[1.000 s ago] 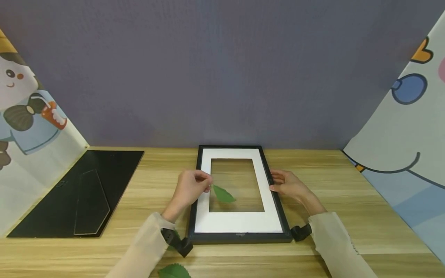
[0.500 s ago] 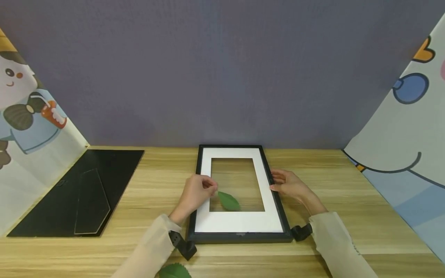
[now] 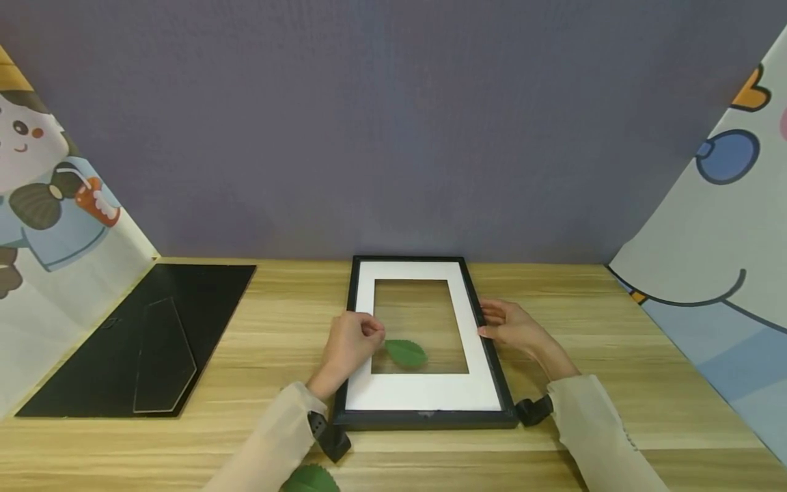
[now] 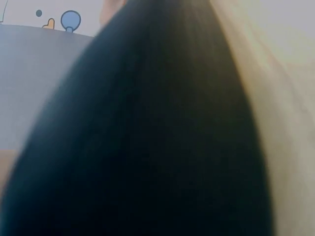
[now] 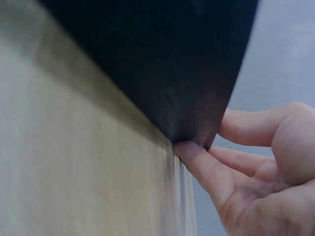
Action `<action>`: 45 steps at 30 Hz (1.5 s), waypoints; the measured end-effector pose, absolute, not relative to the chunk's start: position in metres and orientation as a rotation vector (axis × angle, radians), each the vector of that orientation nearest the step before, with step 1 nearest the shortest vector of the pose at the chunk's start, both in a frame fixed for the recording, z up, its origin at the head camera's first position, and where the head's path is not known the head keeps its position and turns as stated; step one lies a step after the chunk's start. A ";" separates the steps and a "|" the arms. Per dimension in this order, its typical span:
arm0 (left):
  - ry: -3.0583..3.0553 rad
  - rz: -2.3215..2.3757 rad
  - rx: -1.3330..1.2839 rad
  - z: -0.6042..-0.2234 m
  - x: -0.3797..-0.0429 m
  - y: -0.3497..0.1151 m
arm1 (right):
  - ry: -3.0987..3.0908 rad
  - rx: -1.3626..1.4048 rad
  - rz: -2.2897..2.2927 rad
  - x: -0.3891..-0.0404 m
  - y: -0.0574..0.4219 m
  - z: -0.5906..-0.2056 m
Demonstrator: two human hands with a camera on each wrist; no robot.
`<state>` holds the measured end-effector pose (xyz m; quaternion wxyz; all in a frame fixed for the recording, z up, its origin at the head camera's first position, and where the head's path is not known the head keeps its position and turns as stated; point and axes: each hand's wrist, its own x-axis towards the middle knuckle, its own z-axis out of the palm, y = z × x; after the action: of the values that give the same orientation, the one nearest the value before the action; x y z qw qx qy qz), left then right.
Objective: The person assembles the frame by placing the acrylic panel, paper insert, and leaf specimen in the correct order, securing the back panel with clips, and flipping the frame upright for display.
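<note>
A black picture frame (image 3: 425,419) with a white mat lies flat on the table in the head view. Over the lower part of the mat's window is a green leaf (image 3: 406,353), its left end meeting my left fingertips. My left hand (image 3: 352,344) crosses the frame's left side and pinches that end of the leaf, though the exact contact is small. On the opposite side, my right hand (image 3: 513,333) grips the frame's right edge; the right wrist view has thumb and fingers on the dark edge. A dark shape blocks most of the left wrist view.
Against the left wall lies a black backing board (image 3: 107,362) with a stand flap. Another green leaf (image 3: 311,480) sits at the table's front edge, partly cut off and beside the left sleeve. A grey wall (image 3: 393,137) rises behind the frame.
My left hand has moved slightly right and toward me, bringing the leaf along. The leaf has turned from slanting to nearly level. My right hand has stayed at the frame's edge.
</note>
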<state>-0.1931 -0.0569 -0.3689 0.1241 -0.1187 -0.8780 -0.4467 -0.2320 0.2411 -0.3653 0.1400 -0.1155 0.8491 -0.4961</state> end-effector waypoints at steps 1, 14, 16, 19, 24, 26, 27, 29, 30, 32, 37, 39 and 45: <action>-2.559 -1.303 -0.340 -0.369 -0.193 -0.057 | 2.455 -0.336 -1.434 -0.232 0.241 -0.365; -2.684 -1.301 -0.497 -0.366 -0.188 -0.057 | 2.480 -0.371 -1.402 -0.233 0.243 -0.364; -2.698 -1.295 -0.520 -0.365 -0.188 -0.057 | 2.476 -0.374 -1.407 -0.233 0.243 -0.364; -2.719 -1.284 -0.553 -0.365 -0.188 -0.059 | 2.473 -0.372 -1.408 -0.232 0.243 -0.363; -2.734 -1.288 -0.543 -0.363 -0.188 -0.060 | 2.470 -0.370 -1.410 -0.231 0.243 -0.363; -2.733 -1.297 -0.522 -0.361 -0.189 -0.061 | 2.465 -0.368 -1.414 -0.231 0.243 -0.363; -2.730 -1.301 -0.513 -0.360 -0.189 -0.062 | 2.462 -0.367 -1.418 -0.231 0.243 -0.363; -2.728 -1.317 -0.491 -0.358 -0.189 -0.063 | 2.464 -0.371 -1.412 -0.230 0.243 -0.363; -2.725 -1.325 -0.481 -0.357 -0.189 -0.064 | 2.465 -0.374 -1.410 -0.230 0.243 -0.363; -2.717 -1.351 -0.462 -0.355 -0.189 -0.066 | 2.464 -0.380 -1.409 -0.230 0.243 -0.363; -2.705 -1.397 -0.417 -0.351 -0.190 -0.073 | 2.476 -0.383 -1.406 -0.230 0.243 -0.364; -2.704 -1.409 -0.401 -0.349 -0.190 -0.075 | 2.482 -0.381 -1.410 -0.230 0.244 -0.364; -2.699 -1.430 -0.354 -0.346 -0.187 -0.083 | 2.478 -0.376 -1.419 -0.231 0.244 -0.366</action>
<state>-0.1871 -0.0828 -0.3459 0.0333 -0.1150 -0.8773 -0.4648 -0.2314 0.2440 -0.3661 0.1305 -0.1295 0.8530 -0.4885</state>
